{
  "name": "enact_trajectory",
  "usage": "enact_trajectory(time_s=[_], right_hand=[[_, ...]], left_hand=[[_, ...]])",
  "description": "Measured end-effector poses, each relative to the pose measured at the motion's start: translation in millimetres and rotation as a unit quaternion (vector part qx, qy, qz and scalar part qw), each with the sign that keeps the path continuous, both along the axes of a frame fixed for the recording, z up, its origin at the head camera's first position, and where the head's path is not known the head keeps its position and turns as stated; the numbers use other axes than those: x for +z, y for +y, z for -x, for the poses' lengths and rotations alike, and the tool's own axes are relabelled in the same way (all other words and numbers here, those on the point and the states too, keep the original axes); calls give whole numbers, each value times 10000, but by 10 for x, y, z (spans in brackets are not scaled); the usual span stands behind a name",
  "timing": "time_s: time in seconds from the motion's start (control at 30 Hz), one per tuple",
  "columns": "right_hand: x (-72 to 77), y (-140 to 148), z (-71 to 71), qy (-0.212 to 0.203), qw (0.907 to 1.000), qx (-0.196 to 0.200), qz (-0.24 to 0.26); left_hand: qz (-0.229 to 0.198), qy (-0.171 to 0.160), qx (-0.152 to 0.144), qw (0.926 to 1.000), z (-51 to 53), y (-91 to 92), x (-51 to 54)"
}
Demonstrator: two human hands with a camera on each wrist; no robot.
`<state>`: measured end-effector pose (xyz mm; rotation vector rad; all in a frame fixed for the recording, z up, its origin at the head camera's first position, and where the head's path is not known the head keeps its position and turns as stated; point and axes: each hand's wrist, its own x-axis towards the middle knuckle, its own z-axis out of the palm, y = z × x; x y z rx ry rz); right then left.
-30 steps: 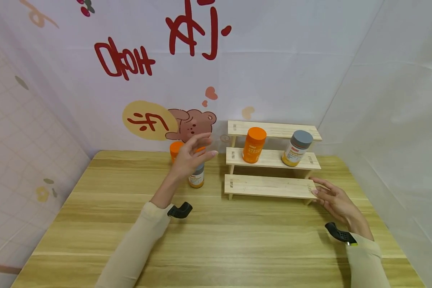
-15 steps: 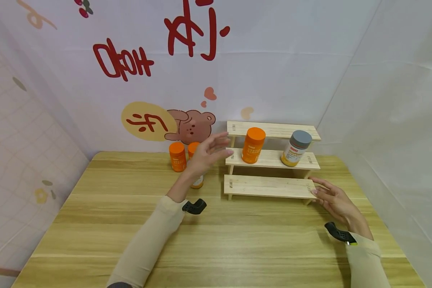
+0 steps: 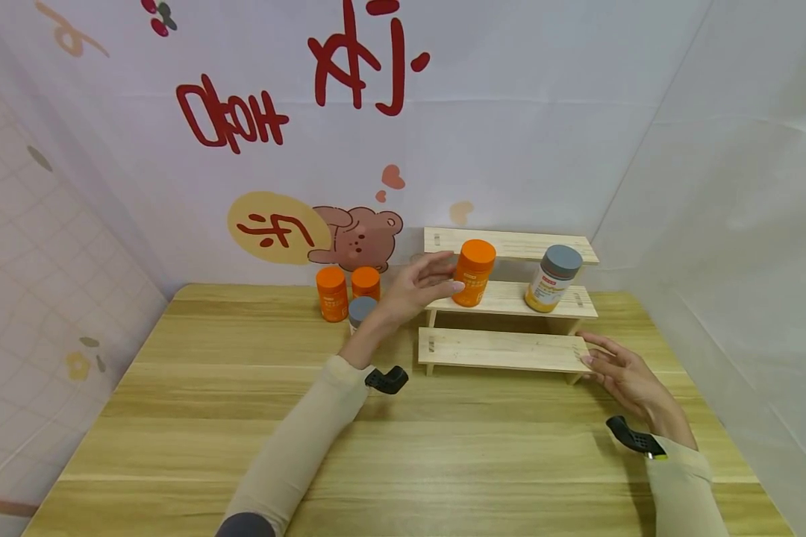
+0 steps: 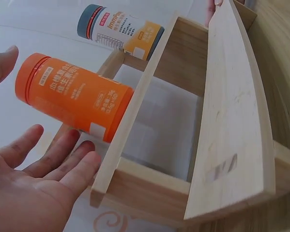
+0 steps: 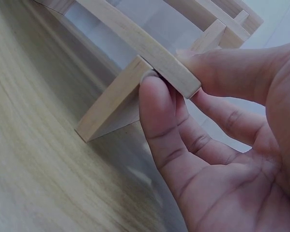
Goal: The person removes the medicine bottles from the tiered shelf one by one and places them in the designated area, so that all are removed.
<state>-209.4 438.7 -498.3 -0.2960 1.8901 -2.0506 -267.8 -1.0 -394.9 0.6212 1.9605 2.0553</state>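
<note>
My left hand (image 3: pixel 410 293) reaches beside an orange bottle with an orange lid (image 3: pixel 474 274), which stands on the middle tier of a three-tier wooden shelf (image 3: pixel 493 349). In the left wrist view its fingers and thumb are spread around the near side of the bottle (image 4: pixel 74 94), with a visible gap. My right hand (image 3: pixel 634 382) pinches the right end of the lowest tier; the right wrist view shows thumb above and fingers below the board end (image 5: pixel 176 72). A white-and-yellow bottle with a grey lid (image 3: pixel 552 280) stands to the right on the middle tier.
Left of the shelf, two orange bottles (image 3: pixel 332 297) stand on the wooden table (image 3: pixel 443 447). A grey-lidded bottle (image 3: pixel 360 310) in front of them is partly hidden by the left wrist. Fabric walls (image 3: pixel 510 112) enclose the back and sides.
My left hand has moved right, from over the bottles on the table to beside the orange bottle on the shelf. The right hand keeps its hold on the shelf.
</note>
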Motion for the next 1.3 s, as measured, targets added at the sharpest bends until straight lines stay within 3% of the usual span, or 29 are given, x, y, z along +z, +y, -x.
enact_trajectory(time_s=[0.33, 0.8, 1.1, 1.3], right_hand=[[1, -2, -5, -13, 10000, 10, 33], [-5, 8, 9, -43, 9997, 149, 162], [-25, 0, 4, -5, 9995, 176, 270], [-12, -18, 14, 133, 9982, 336, 473]], left_hand=[[111, -19, -184, 9998, 101, 210, 22], [595, 248, 448, 9969, 139, 412, 20], [666, 334, 570, 9956, 118, 412, 21], [624, 219, 613, 9959, 84, 365, 35]])
